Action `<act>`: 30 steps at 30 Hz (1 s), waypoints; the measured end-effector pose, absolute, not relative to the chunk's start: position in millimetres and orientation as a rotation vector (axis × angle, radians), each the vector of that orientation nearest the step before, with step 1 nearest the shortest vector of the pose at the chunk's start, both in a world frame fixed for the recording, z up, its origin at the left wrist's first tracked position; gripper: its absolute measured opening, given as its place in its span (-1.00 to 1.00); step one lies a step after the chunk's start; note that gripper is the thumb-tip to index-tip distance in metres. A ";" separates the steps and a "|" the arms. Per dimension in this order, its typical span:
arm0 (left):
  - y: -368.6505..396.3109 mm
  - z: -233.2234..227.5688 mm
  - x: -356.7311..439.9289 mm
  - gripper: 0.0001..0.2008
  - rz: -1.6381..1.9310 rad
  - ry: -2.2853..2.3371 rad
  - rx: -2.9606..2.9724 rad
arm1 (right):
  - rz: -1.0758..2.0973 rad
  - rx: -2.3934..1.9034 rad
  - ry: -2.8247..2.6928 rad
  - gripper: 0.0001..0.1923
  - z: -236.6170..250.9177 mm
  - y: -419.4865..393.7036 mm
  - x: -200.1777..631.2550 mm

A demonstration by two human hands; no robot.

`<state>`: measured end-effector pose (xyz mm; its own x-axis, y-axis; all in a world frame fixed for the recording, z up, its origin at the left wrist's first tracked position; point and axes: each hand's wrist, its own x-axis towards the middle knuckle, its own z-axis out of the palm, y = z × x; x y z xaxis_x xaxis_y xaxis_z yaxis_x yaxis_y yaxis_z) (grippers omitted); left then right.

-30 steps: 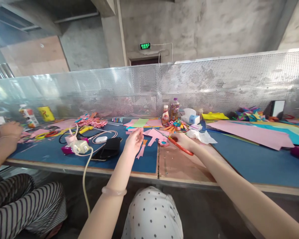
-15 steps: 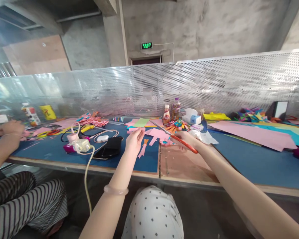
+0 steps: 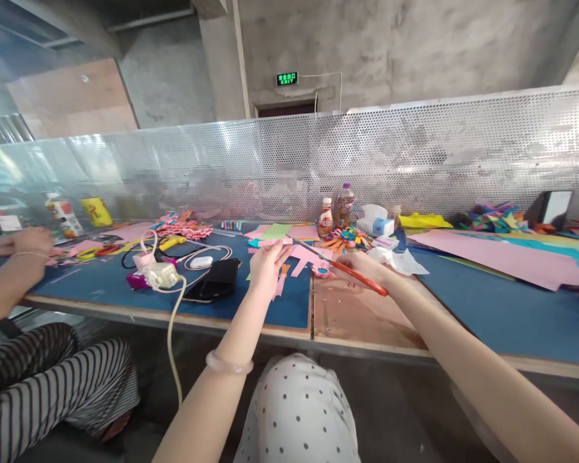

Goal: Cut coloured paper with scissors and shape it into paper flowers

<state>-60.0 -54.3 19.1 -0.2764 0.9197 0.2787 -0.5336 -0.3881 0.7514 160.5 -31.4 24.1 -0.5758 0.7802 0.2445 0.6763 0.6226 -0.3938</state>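
Observation:
Between the fingers of my left hand (image 3: 266, 265) is a pink paper strip (image 3: 276, 242), held just above the table. My right hand (image 3: 359, 265) grips a pair of scissors (image 3: 363, 279) with orange-red handles, the blades aimed left at the strip's right end. Their tips are at or very near the strip; I cannot tell whether they touch it. Below my hands, cut pink paper pieces (image 3: 305, 257) lie on the blue mat, and a pink paper flower (image 3: 322, 270) rests by the scissors.
A black phone (image 3: 217, 280), a charger with cables (image 3: 163, 275) and a white earphone case (image 3: 201, 262) lie left. Two bottles (image 3: 325, 218) stand at the back near tissues (image 3: 376, 222). Pink sheets (image 3: 502, 254) spread right. A co-worker's hands (image 3: 33, 244) are at far left.
My left hand and the strip have come closer to the scissor tips, and the fingers have shifted. The whole view has moved slightly. My right hand still holds the scissors.

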 end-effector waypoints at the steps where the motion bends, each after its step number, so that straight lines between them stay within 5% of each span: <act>1: -53.5 18.9 -60.2 -0.88 1.818 0.645 0.879 | 0.364 -1.159 -2.457 -0.64 24.3 -31.6 160.4; 30: -56.6 21.3 -53.5 -0.90 1.785 0.612 0.873 | 0.474 -1.093 -2.448 -0.71 28.7 -37.9 157.0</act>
<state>-53.5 -56.6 21.3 -0.2249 0.9336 0.2790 -0.5665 -0.3583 0.7421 157.0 -37.9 28.7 -0.6049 0.7615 0.2327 0.6198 0.6337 -0.4629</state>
